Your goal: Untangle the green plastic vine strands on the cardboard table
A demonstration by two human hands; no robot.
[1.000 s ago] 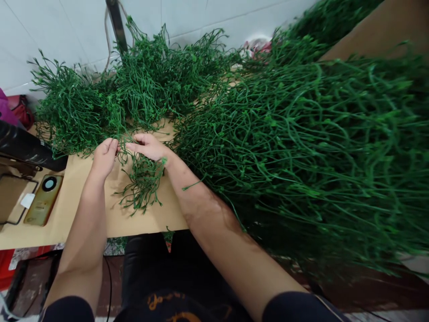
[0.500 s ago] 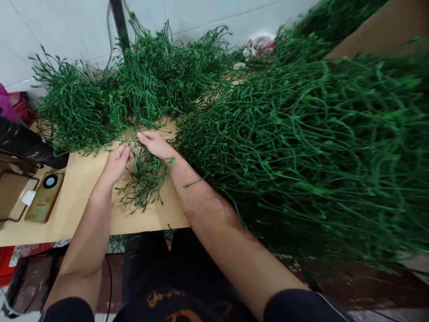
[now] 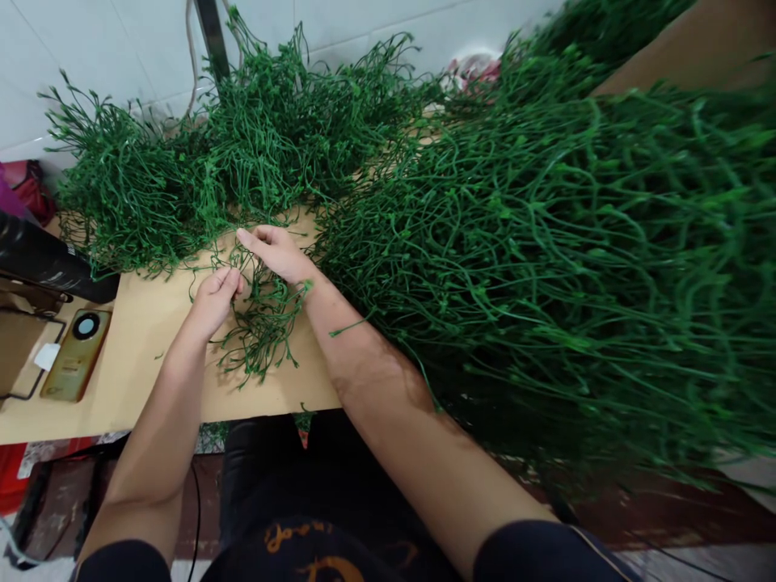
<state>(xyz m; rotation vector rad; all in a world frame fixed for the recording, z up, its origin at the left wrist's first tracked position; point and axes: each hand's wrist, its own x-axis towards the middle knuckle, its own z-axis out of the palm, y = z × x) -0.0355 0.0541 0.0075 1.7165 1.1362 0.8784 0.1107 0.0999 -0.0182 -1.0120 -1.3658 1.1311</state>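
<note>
A small bunch of green plastic sprigs (image 3: pixel 262 323) lies on the tan tabletop (image 3: pixel 139 364) between my hands. My left hand (image 3: pixel 213 301) is curled, its fingertips pinching thin stems of that bunch. My right hand (image 3: pixel 274 250) rests on the bunch's upper part, fingers extended together and pointing left, with stems running under them. A heap of the same green sprigs (image 3: pixel 200 162) is piled just beyond my hands against the wall.
A very large mass of long green stems (image 3: pixel 546 250) fills the right side and hangs over the table's front edge. A gold phone (image 3: pixel 76 356) lies at the left, near a black cylinder (image 3: pixel 48 263). A white tiled wall stands behind.
My left hand has slid right and toward me along the bunch. My right hand has stayed on the bunch, shifting slightly toward the far pile.
</note>
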